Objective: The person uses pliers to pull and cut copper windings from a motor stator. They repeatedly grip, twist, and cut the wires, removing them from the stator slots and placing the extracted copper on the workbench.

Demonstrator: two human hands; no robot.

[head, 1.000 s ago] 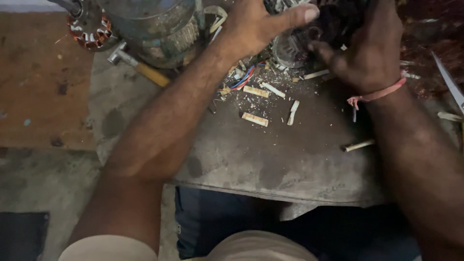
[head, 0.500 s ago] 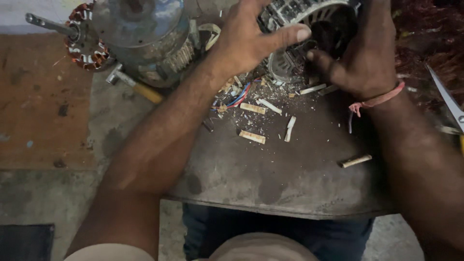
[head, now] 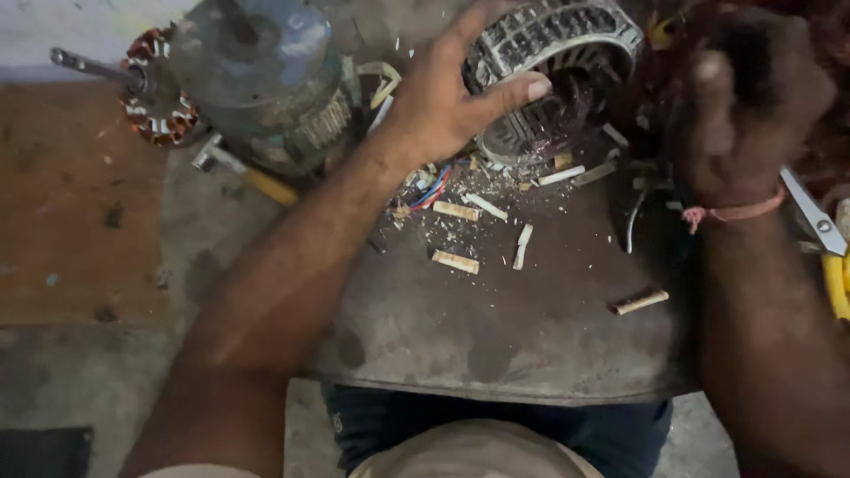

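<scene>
Closest in, the person's lap sits under the edge of a dark, dusty tabletop, and both forearms stretch away across it. Scattered on the board are short pale insulation strips, with one more lying alone toward the right edge. A little further, a twist of red and blue wires pokes out just under the left wrist.

Now the left hand: it is spread open, palm pressed against the left side of the stator, thumb laid across its lower face, other fingers reaching up over the slotted metal rim. The stator sits at the far edge of the tabletop, between the two hands. The right hand is at the stator's right side, blurred and curled; whether it grips anything cannot be told. A pink thread band circles that wrist.

Off to the right, yellow-handled scissors. Far left, a grey motor housing, a hammer beside it, and a wound rotor on its shaft.
</scene>
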